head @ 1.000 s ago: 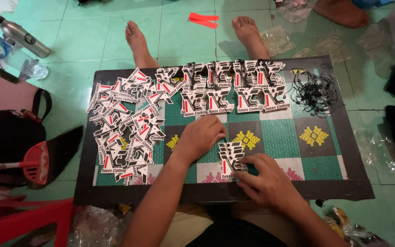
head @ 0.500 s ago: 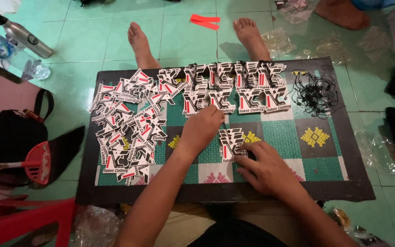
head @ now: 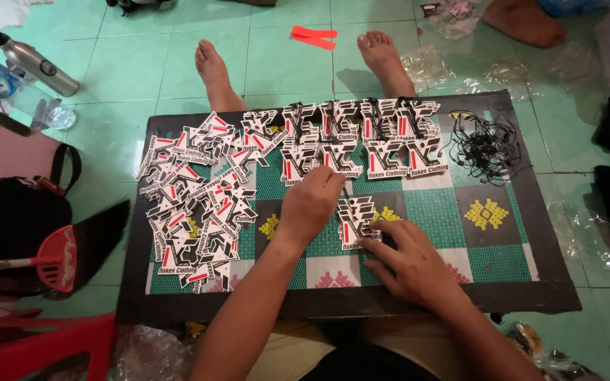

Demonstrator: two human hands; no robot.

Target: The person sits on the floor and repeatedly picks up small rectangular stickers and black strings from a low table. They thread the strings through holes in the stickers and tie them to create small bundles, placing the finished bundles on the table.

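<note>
Both forearms reach forward over the low table [head: 531,300]. The left hand [head: 310,204] is curled, fingertips pinched; the right hand [head: 407,257] lies flat, fingers spread.

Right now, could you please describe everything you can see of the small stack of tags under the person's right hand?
The small stack of tags is a handful of flat, die-cut card tags in white, black and red, squared up in a slightly fanned pile. It lies flat on the low table, on its green and dark woven mat, near the front middle. The right hand rests beside it, fingertips pressing its lower right edge. The left hand hovers just left of it, pinching something thin above its top edge.
</note>
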